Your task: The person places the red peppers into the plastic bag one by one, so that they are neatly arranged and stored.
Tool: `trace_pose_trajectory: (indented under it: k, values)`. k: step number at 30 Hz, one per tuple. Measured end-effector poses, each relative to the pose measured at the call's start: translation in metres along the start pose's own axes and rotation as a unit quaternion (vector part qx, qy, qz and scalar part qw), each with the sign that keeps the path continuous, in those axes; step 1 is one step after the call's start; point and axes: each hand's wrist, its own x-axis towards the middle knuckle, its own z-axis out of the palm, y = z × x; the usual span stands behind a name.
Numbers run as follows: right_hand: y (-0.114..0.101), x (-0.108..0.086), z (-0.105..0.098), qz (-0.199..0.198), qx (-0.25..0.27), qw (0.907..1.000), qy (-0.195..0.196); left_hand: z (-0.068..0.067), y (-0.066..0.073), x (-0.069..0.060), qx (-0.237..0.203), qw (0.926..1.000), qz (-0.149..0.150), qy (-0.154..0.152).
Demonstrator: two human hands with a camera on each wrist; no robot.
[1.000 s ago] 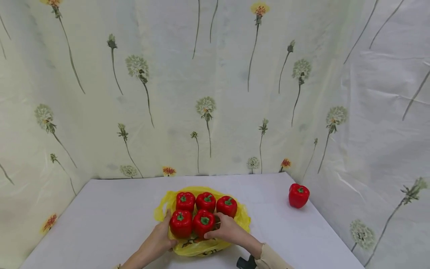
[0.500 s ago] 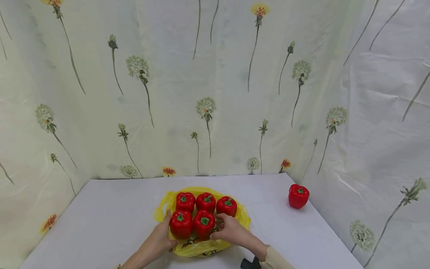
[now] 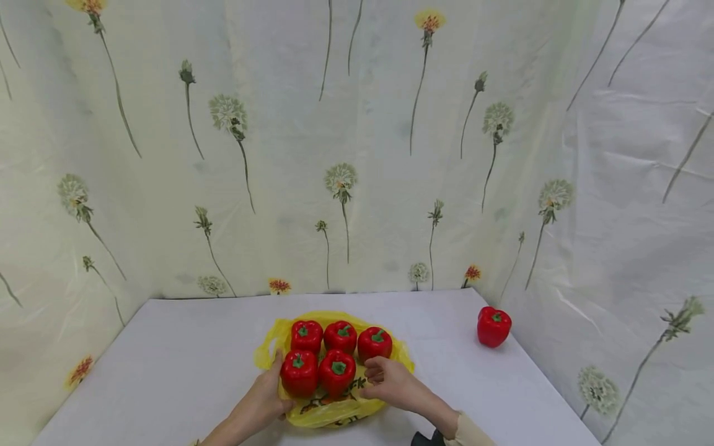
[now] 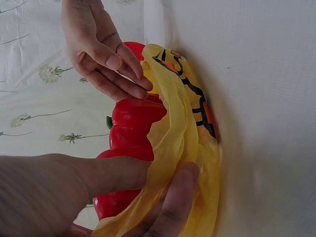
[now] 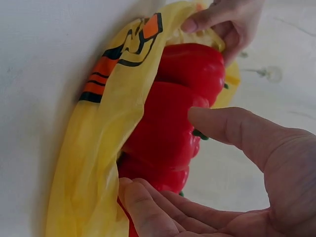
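Several red bell peppers with green stems lie in a yellow plastic bag (image 3: 348, 410) at the middle of the table. Two are in the front, a left one (image 3: 299, 378) and a right one (image 3: 338, 379); the others sit behind. At the left side, the left hand (image 3: 264, 394) holds the bag's rim between thumb and fingers, as the left wrist view also shows. The right hand (image 3: 395, 385) is over the front right of the bag, beside the front right pepper. Its thumb and fingers (image 5: 148, 207) stand apart with nothing held between them.
Another red bell pepper (image 3: 493, 326) lies alone at the table's right edge. White cloth covers the table (image 3: 184, 353). Behind and beside it hangs a curtain (image 3: 279, 155) printed with dandelions. A dark device (image 3: 426, 438) is at the right wrist.
The right hand has let go of the front right pepper and moved a little to the right, away from it. The left hand stays on the bag.
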Motion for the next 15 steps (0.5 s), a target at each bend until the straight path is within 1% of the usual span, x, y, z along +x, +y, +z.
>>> trace_pose_trajectory:
  k: [8,15]
  values:
    - [-0.002,-0.01,-0.013,-0.009,0.017,0.9998,0.007,0.0,0.0,0.0,-0.004,1.0,-0.004,-0.002]
    - [-0.001,-0.017,-0.027,-0.008,0.025,0.9991,0.032,-0.001,0.002,0.0,-0.013,0.9999,-0.008,-0.006]
